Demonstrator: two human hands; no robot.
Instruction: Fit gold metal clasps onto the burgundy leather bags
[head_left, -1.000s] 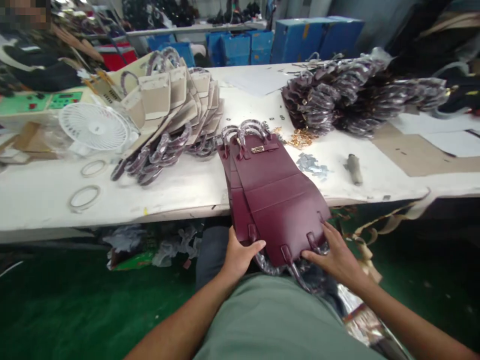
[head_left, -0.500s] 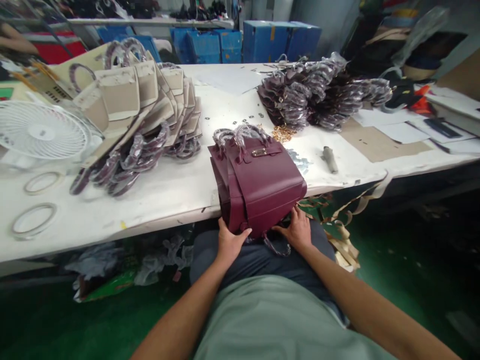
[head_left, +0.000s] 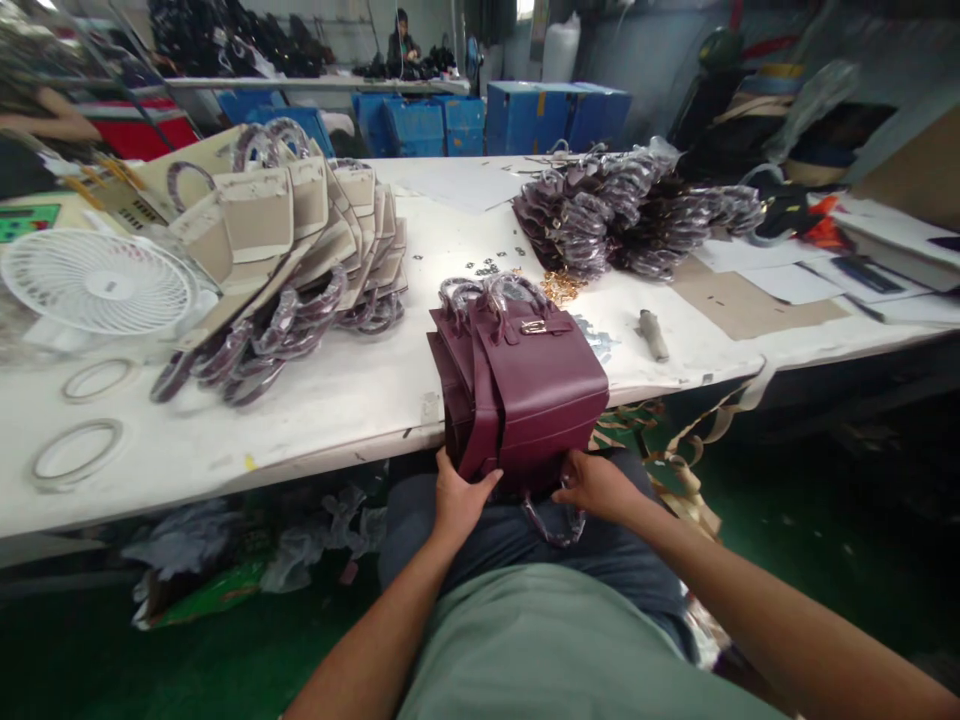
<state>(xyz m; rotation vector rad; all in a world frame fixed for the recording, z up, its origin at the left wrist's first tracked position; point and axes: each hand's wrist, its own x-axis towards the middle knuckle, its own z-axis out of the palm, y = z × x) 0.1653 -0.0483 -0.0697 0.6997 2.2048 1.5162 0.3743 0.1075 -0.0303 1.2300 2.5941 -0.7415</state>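
Observation:
A burgundy leather bag panel [head_left: 540, 385] with plastic-wrapped handles and a gold clasp lies folded over the white table's front edge [head_left: 330, 440]. Its lower end hangs down to my lap. My left hand [head_left: 459, 497] grips the panel's lower left edge, thumb on top. On the lower right edge my right hand [head_left: 596, 485] holds the panel next to the wrapped handle [head_left: 553, 523] that dangles below it.
A stack of beige-backed panels with wrapped handles [head_left: 300, 240] lies to the left, beside a white fan [head_left: 97, 282] and two rings [head_left: 75, 450]. A heap of wrapped handles [head_left: 630, 215], gold fittings [head_left: 564, 287], a small tool [head_left: 651, 334] and papers lie to the right. Blue crates [head_left: 555, 115] stand behind.
The panel went from lying stretched out flat to being folded down over the table edge. Both hands followed its lower end in toward my lap, and my view rose slightly.

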